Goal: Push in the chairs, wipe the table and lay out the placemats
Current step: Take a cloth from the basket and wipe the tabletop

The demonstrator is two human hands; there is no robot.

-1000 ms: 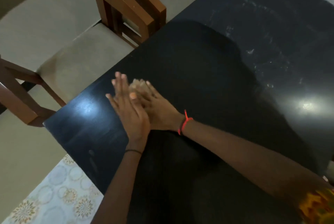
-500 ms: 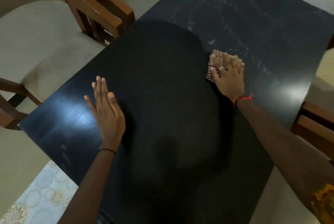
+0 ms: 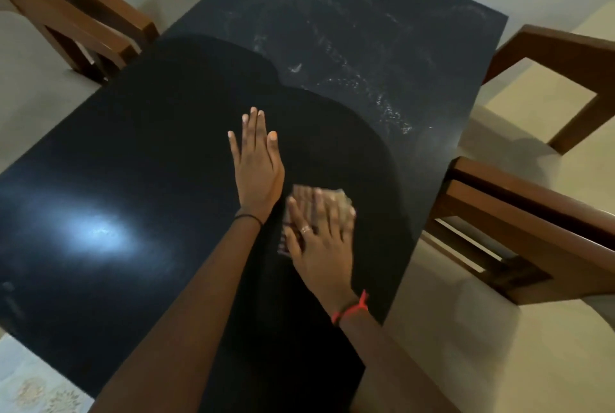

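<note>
Black tabletop [image 3: 133, 146]: glossy dark slab filling most of the view. Lamp glare at near left, the person's shadow across the middle. No placemats on it.
Smears [image 3: 349, 56]: pale streaks and specks over the far right part of the top, well apart from both hands. Judged not yet wiped.
Chairs: wooden frames, cream seats. Left chair [image 3: 83, 13] beside the far left edge; near right chair [image 3: 532, 213] and far right chair [image 3: 565, 59] beside the right edge. Seats show outside the table edges, so pushing in looks unfinished.
Progress: judged to be in step 2 of 3, the wiping, partway through. Near half looks clean, far right is streaked, and the placemats are all yet to lay.
Patterned sheet [image 3: 33, 386]: pale, ringed floral print, below the near left corner. Placemat or floor covering, cannot tell.
Left hand [image 3: 256, 163]: palm down on the top, fingers straight and together, thumb out. It holds nothing and reads as a brace.
Right hand [image 3: 319, 246]: just beside the left wrist, palm down on the cloth. Fingers lie straight and spread, blurred; it presses and does not clutch.
Cloth [image 3: 336, 199]: small folded rag, pale with a darker striped edge, lying on the table under the right fingers.
Wrist items: red thread [image 3: 352, 307] on the right wrist, black band [image 3: 248, 218] on the left, ring [image 3: 305, 229] on a right finger.
</note>
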